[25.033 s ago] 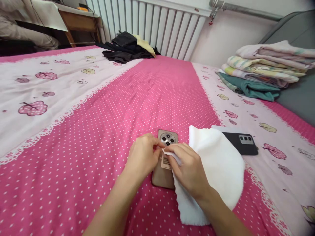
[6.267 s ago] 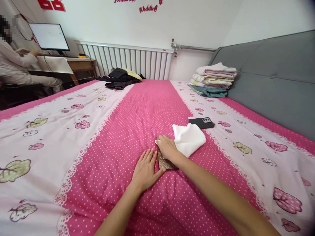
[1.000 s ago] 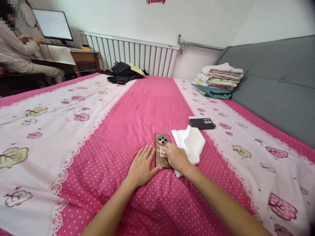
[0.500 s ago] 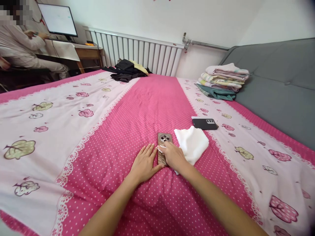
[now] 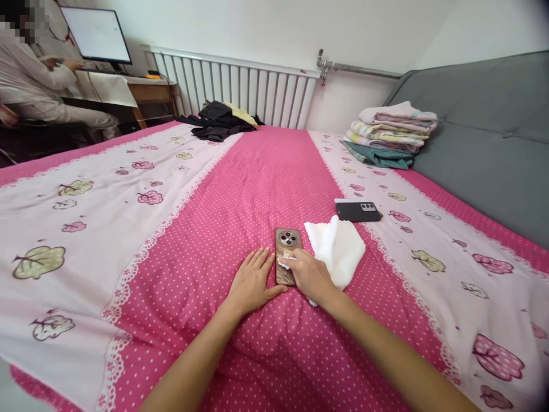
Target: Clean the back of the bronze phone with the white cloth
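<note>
A brown phone [image 5: 282, 277] lies back side up on the pink dotted bedspread [image 5: 266, 183], its round camera block at the far end. My right hand [image 5: 311, 276] grips a white cloth [image 5: 348, 252] and presses a bunched corner of it on the phone's back. The rest of the cloth spreads out to the right, beyond the wrist. Along the phone's left side my left hand [image 5: 253, 284] lies flat with fingers stretched out, its thumb at the near end. Past the cloth lies a black phone [image 5: 357, 211], also camera side up.
Folded fabrics [image 5: 390, 136] are stacked by the grey headboard [image 5: 484, 137]. Dark clothes [image 5: 218, 120] lie at the far edge, before a radiator [image 5: 240, 86]. At the left a person [image 5: 30, 74] sits at a desk [image 5: 150, 91] with a monitor [image 5: 98, 35].
My right hand has slid slightly toward me and right across the phone's back, uncovering more of its camera block. My left hand stays almost in place. The view has shifted slightly.
</note>
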Demonstrator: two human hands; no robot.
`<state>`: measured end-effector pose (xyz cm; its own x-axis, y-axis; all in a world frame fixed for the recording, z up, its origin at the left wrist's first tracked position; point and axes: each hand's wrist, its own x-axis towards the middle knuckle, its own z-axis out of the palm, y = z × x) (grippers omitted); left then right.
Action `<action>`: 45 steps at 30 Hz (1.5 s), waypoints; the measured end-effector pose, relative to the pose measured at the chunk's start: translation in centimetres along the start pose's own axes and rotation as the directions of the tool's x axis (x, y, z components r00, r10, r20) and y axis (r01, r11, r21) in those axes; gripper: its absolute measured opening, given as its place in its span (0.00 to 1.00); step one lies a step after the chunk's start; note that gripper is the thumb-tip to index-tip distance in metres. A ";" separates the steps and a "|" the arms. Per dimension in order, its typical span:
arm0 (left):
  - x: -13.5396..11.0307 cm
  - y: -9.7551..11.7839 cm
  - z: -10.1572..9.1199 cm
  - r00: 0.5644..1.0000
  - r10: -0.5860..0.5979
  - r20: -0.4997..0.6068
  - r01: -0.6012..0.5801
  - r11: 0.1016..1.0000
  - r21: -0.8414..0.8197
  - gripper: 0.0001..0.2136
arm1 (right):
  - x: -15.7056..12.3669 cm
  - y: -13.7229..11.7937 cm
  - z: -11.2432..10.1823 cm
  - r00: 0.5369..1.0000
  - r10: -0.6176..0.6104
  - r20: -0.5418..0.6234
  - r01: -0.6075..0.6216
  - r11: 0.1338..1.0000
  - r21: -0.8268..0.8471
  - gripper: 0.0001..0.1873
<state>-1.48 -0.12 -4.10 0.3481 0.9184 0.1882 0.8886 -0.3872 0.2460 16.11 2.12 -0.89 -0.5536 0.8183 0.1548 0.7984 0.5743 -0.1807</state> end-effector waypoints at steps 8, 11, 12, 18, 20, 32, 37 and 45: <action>0.2 -0.4 -0.3 0.998 0.021 0.052 -0.019 0.999 -0.040 0.41 | -2.8 -1.2 -0.1 0.976 -0.211 -0.053 0.214 0.975 0.062 0.18; 0.2 -0.5 -0.2 0.999 0.023 0.035 -0.021 0.999 -0.048 0.42 | -3.7 -0.2 0.1 0.974 -0.205 -0.092 0.211 0.975 0.065 0.18; 0.2 -0.5 -0.2 0.999 0.023 0.031 -0.021 0.999 -0.049 0.43 | -4.0 0.2 0.2 0.977 -0.188 -0.097 0.194 0.979 0.059 0.18; 0.2 -0.2 -0.4 0.999 0.006 0.051 -0.005 1.000 -0.031 0.43 | -5.0 1.4 0.0 0.996 -0.009 -0.094 0.014 0.999 0.051 0.16; 0.2 -0.1 -0.5 0.998 0.000 0.055 0.001 1.000 -0.021 0.42 | -4.4 1.3 -0.2 0.994 0.073 -0.076 -0.069 0.997 0.045 0.16; 0.2 0.1 -0.5 0.999 0.006 0.053 -0.006 1.000 -0.001 0.40 | 1.6 0.8 1.0 0.992 0.111 -0.067 -0.107 0.992 0.066 0.14; 0.2 0.0 -0.4 0.999 0.005 0.050 -0.005 1.000 -0.004 0.40 | -2.0 0.1 0.6 1.000 -0.014 -0.026 0.018 0.988 0.155 0.13; 0.2 0.0 -0.1 1.000 0.010 0.024 -0.010 1.000 -0.001 0.40 | 0.2 2.7 0.1 0.953 0.297 -0.050 -0.292 0.952 0.094 0.12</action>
<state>-1.50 0.04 -3.95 0.3642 0.9160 0.1679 0.8847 -0.3966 0.2447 18.10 3.86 -1.48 -0.2787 0.9498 0.1423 0.8994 0.3100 -0.3081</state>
